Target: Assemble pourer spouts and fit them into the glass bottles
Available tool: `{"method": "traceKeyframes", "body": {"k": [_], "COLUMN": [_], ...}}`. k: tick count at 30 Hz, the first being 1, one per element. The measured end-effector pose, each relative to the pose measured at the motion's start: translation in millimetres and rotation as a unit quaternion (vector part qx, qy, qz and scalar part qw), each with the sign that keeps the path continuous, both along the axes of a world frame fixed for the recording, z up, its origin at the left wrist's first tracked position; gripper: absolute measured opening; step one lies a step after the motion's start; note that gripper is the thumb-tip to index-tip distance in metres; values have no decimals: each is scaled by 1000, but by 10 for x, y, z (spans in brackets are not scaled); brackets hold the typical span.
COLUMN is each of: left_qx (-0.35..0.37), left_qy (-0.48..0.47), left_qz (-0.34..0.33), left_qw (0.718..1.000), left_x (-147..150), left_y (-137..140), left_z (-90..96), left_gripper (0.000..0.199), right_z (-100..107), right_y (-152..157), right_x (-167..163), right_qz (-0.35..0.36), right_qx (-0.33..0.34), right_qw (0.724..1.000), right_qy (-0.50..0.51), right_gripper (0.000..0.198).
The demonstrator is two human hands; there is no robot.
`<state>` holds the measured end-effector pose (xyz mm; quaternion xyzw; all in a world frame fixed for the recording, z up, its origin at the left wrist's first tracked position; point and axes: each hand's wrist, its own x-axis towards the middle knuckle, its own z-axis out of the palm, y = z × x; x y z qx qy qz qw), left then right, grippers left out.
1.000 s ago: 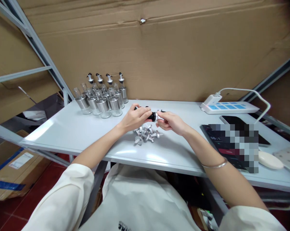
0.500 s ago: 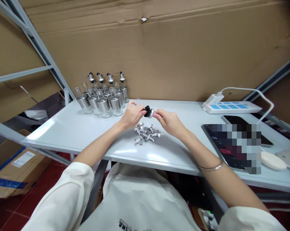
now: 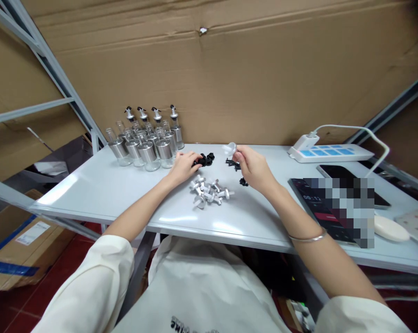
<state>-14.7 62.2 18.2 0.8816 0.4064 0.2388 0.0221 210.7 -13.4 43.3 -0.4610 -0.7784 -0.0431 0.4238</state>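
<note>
My left hand [image 3: 184,167] rests at the left edge of a small heap of black plastic stoppers [image 3: 209,159]. Its thumb and fingers close around a black piece there, partly hidden by the fingers. Raised to the right of the heap, my right hand [image 3: 253,167] pinches a silver-and-white pourer spout [image 3: 230,149] by one end, its round disc facing left. Between my hands and the table's front edge lies a pile of similar pourer spouts [image 3: 210,192]. Small black caps [image 3: 232,163] lie below the held spout, and more black pieces [image 3: 243,182] sit beside my right hand.
Several glass bottles with steel sleeves [image 3: 147,155] stand at the back left; some carry black-tipped pourers [image 3: 156,114]. To the right are a white power strip [image 3: 332,154], a dark phone [image 3: 354,185], a second device with a timer [image 3: 315,203] and a cream oval object [image 3: 391,229]. Cardboard [image 3: 246,78] backs the table.
My hands have moved apart. The right one has risen away to the right with the pourer spout, while the left has shifted slightly left, exposing the black stoppers and caps.
</note>
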Motion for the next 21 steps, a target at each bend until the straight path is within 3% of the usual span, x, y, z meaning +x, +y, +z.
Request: {"method": "traceKeyframes", "body": {"k": [10,21], "left_qx": [44,72], "left_qy": [76,98], "left_qz": [-5,9], "left_qw": [996,993], "left_x": [33,87], "left_y": [74,49], "left_z": [-157,-212], "left_gripper": [23,34], "right_z": [-4,-44], "right_y": [14,-8], "right_x": [-3,-6], "right_qz": [0,-10], "right_qx": [-23,-189], "right_qw": [999,977], "right_qy": [-28,-99], "right_gripper": [24,22]}}
